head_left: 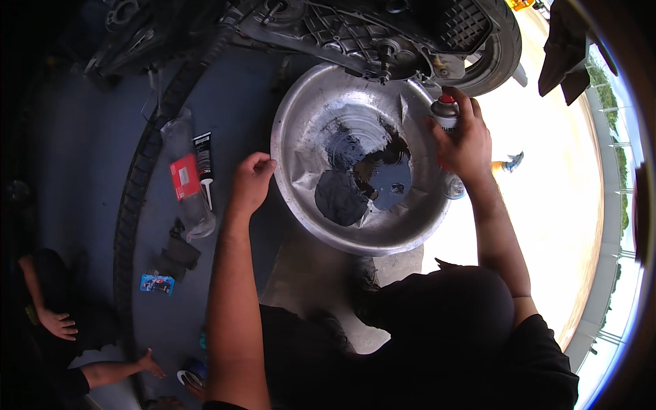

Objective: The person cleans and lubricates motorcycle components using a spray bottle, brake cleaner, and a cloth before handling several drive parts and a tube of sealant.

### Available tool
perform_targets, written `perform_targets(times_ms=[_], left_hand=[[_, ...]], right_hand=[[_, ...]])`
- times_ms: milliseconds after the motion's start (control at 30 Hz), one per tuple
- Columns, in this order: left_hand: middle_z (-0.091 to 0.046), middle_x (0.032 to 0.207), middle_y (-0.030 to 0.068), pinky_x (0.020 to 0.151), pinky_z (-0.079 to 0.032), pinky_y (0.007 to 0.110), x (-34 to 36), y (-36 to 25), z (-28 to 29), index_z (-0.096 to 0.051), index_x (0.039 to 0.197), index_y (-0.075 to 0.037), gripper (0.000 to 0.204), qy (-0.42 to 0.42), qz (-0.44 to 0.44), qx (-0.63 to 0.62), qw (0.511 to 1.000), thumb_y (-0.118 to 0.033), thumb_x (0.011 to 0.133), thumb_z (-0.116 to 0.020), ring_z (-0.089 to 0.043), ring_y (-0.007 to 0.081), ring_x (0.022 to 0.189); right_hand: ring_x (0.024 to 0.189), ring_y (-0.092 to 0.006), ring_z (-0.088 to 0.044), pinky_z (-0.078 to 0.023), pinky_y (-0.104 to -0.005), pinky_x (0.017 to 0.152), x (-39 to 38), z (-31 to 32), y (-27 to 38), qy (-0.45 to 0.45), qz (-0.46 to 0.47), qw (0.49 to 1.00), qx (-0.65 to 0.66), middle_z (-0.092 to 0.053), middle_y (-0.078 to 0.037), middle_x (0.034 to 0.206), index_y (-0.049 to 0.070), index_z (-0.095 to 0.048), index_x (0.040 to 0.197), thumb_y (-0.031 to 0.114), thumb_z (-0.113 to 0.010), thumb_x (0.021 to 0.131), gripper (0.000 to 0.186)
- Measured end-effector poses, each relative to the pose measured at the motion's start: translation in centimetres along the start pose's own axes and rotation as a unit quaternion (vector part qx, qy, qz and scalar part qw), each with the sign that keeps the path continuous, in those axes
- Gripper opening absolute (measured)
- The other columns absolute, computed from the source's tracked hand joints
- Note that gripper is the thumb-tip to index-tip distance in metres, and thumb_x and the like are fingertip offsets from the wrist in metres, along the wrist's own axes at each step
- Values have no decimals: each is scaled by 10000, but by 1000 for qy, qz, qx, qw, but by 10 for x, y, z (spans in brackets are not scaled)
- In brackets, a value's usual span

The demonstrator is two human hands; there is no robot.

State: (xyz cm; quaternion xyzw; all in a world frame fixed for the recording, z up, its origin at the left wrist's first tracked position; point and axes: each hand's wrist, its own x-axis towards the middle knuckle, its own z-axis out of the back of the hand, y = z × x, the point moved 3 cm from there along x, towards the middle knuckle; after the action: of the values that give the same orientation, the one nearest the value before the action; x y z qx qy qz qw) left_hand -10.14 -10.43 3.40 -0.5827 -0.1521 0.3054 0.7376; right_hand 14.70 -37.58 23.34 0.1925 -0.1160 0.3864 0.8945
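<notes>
A wide, dented metal basin [372, 243] stands below the motorcycle's exposed engine casing [328, 41]. Dark liquid [393, 188] lies pooled in its bottom, beside a dark patch that I cannot make out. My left hand [251, 183] pinches the basin's left rim between thumb and fingers. At the opposite side, my right hand [468, 143] is wrapped round a spray can [445, 121] with a red top, held upright over the right rim. One finger rests by the red top; no spray is visible.
A motorcycle wheel [502, 48] is at the upper right. Left of my forearm, a black tube [203, 157], a red-labelled plastic packet [184, 178] and a blue packet [157, 284] lie on the grey surface. Another person's hands [58, 324] show at the lower left.
</notes>
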Motion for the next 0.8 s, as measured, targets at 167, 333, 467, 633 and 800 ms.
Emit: perform_targets(times_ms=[167,333,467,633,800], left_hand=[[-657,819,4,726,-492,259,0,0,2,-680,1018,0,168,-2,-10,33,999,-156,963,-655,-596,86,761],[-699,813,90,715,-507,313,2,0,-2,-682,998,7,207,-17,-17,38,999,-191,936,-676,-656,169,748],[-698,817,87,719,-507,313,-2,4,2,-681,1001,8,203,-21,-2,9,1000,-186,940,-671,-650,165,748],[-663,833,15,731,-509,265,-2,-1,-1,-675,1028,4,177,-5,-4,30,1000,-161,968,-654,-614,96,766],[-665,836,17,735,-512,267,-1,-4,-1,-676,1030,5,182,2,-6,32,999,-165,967,-659,-617,96,770]], right_hand=[[892,-330,-707,-565,-452,768,7,4,-11,-22,-20,999,28,-635,-125,1140,204,-529,1339,323,-775,843,567],[971,-351,-688,-550,-460,812,3,-16,-8,5,-3,997,78,-636,-143,1148,193,-527,1333,322,-787,829,582],[983,-363,-685,-548,-469,820,5,-19,0,10,-1,997,80,-633,-149,1152,207,-520,1349,317,-785,827,595],[856,-367,-700,-571,-483,740,13,-6,-9,-6,5,997,-77,-595,-135,1175,239,-515,1362,370,-744,849,576],[835,-392,-693,-569,-503,701,10,-17,-8,14,-1,993,-116,-577,-153,1149,271,-519,1342,397,-728,852,548]])
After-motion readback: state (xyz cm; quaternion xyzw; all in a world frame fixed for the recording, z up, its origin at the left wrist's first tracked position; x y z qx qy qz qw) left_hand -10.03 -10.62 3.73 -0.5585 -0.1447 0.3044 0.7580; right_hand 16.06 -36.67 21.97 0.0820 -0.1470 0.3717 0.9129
